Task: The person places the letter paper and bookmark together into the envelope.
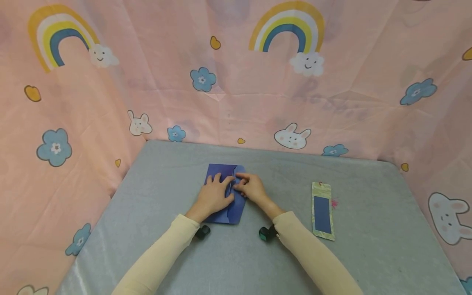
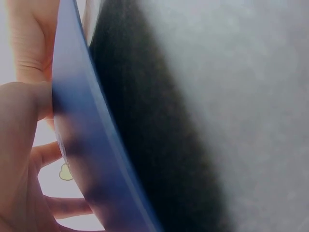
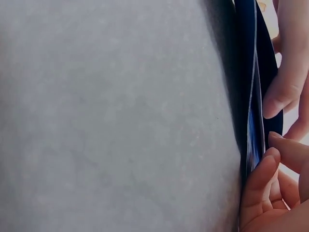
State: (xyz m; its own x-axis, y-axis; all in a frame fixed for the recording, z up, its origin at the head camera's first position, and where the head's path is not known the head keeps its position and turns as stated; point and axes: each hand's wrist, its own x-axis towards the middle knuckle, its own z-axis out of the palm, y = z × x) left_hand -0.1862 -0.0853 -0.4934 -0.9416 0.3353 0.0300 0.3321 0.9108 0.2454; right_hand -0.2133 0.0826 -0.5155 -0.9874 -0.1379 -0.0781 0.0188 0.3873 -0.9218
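As we look down at the person's work, two cream sleeves [image 1: 158, 254] are nearest, with two small dark cameras [image 1: 202, 232] at the wrists. Beyond, to the right on the grey surface [image 1: 228, 262], lies one green-bordered card [image 1: 322, 213] with one pink tassel [image 1: 334, 203] beside it. Left of it, mid-surface, rests one blue paper envelope [image 1: 234, 209]. The left hand [image 1: 213, 195] spreads its fingers over the envelope, not grasping; the right hand [image 1: 254, 189] bends its fingers at the lighter flap [image 1: 240, 169], and we cannot tell whether they pinch it. We judge the envelope light, thin and a little springy, easily creased and apt to slide; its outer edges seem the best hold. Farthest, one pink curtain [image 1: 236, 114] shows two rainbows [image 1: 320, 30].
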